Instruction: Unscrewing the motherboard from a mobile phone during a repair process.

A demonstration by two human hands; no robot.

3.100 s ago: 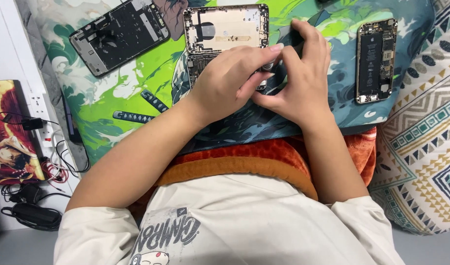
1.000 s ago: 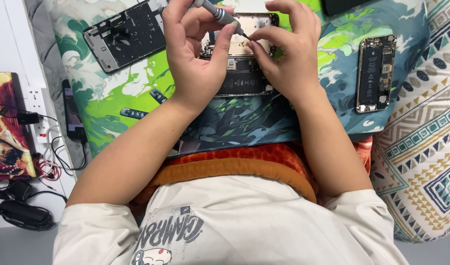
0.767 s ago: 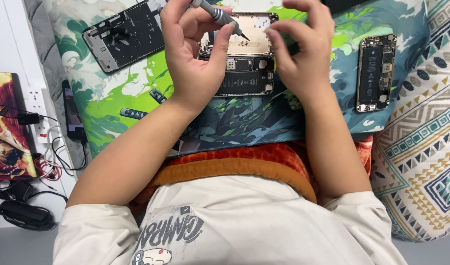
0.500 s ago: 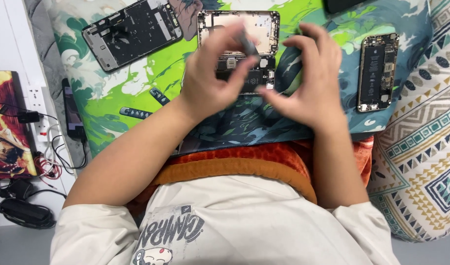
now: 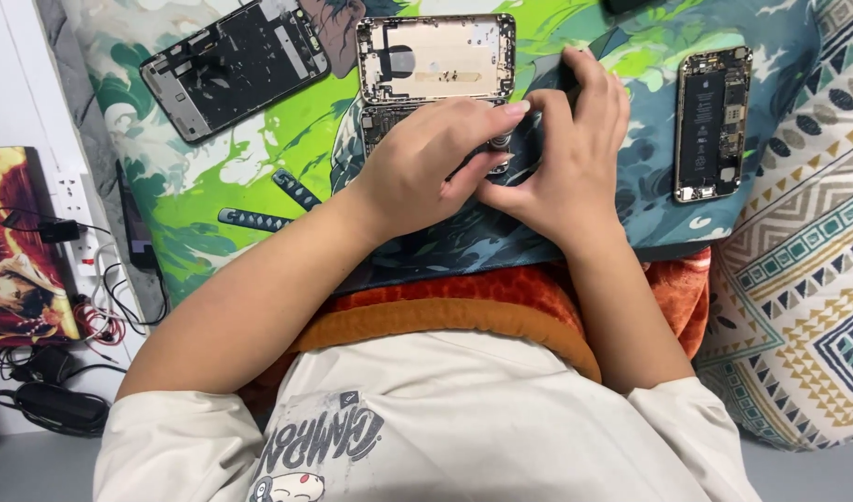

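A big printed mat [image 5: 259, 158], green and blue, covers the surface in front of me and carries everything I am working on. On it, straight ahead, lies the opened phone [image 5: 433, 70] with its pale inner shell facing up; my hands cover its lower part. To the far left sits a second phone frame [image 5: 233, 63], dark and stripped, tilted at an angle, and well off to the right a third phone [image 5: 714, 124] lies upright with its battery showing. Two small dark strips [image 5: 268, 206] rest on the mat near my left forearm. My left hand [image 5: 426, 167] is curled over the lower half of the opened phone, fingers pinched on a small metal tool [image 5: 496, 149] whose tip I cannot see. My right hand [image 5: 566, 158] presses against it from the other side, fingers bent and steadying the phone's edge; whether it grips anything of its own I cannot tell. I judge I am partway into working a small part or screw inside the opened phone. The next move calls for a steady, light touch, keeping the tool square and the phone from sliding.
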